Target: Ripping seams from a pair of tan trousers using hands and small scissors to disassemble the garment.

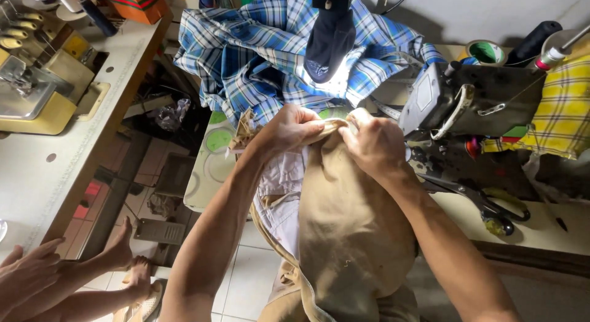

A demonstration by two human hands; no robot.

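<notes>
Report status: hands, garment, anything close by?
Left hand and right hand both grip tan garment at top edge. Sewing machine just right; scissors nearby.

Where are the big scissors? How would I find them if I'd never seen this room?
Start at the dark sewing machine on the right-hand table. Look just below it, past the person's right hand holding the tan garment. The scissors lie flat there, the only thing with long dark blades and looped handles.
</notes>
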